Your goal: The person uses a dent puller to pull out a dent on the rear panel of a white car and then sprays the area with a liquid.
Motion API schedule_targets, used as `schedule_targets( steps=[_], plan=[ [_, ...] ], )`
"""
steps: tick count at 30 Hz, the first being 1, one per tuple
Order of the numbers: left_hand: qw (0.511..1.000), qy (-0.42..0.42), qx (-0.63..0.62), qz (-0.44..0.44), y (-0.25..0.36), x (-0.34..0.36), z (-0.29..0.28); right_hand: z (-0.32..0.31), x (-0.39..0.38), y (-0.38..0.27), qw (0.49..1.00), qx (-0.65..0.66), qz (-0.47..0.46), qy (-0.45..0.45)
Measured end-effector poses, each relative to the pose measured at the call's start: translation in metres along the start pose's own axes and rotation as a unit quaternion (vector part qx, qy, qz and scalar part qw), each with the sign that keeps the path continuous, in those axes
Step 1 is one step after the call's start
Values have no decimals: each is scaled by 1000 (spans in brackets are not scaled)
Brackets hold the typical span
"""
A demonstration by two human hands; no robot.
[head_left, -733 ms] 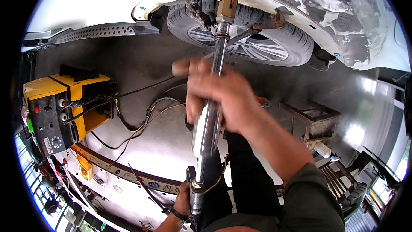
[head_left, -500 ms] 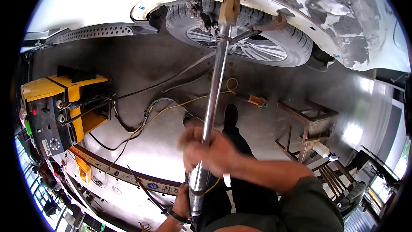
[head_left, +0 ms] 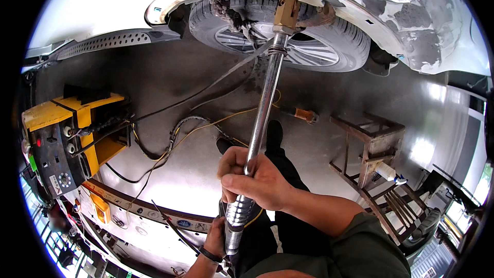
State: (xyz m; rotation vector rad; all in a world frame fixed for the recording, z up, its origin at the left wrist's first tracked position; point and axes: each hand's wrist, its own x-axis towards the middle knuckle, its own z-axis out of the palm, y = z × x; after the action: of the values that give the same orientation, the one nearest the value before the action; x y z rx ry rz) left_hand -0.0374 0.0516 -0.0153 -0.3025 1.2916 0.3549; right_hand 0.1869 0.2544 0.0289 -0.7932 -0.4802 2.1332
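A long chrome slide hammer slants up from my lap to the wheel arch of a white car. Its brass-coloured clamp head lies at the arch edge, in front of the tyre; whether it grips the metal I cannot tell. My right hand is closed round the chrome shaft, just above the ribbed section. Low at the near end, my left hand, with a dark band at the wrist, is closed against the slide hammer's handle end; its fingers are partly hidden. Grey filler patches mark the car panel.
A yellow and black machine stands at the left, its cables trailing over the floor. An orange-bodied power tool lies beyond my feet. Right of me is a wooden stool with a white bottle. A white panel lies behind left.
The clamp head has shifted right and slightly down along the arch, and the shaft slants more to the right. My right hand, blurred before, is now sharp on the shaft.
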Motion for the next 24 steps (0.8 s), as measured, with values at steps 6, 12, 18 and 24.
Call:
schedule_targets(
  steps=[6, 12, 18, 24],
  plan=[
    [1000, -7, 23, 8, 6, -1, 8, -4, -4, 0, 1000, 4, -12, 8],
    [999, 9, 31, 16, -2, 6, 6, -4, -8, -6, 1000, -6, 5, 13],
    [991, 31, 116, 56, -18, 15, -15, -7, -12, -9, 1000, -8, -10, 1],
    [982, 28, 162, 88, -3, -6, 23, -6, -13, -10, 1000, -3, -8, 1]
  ],
)
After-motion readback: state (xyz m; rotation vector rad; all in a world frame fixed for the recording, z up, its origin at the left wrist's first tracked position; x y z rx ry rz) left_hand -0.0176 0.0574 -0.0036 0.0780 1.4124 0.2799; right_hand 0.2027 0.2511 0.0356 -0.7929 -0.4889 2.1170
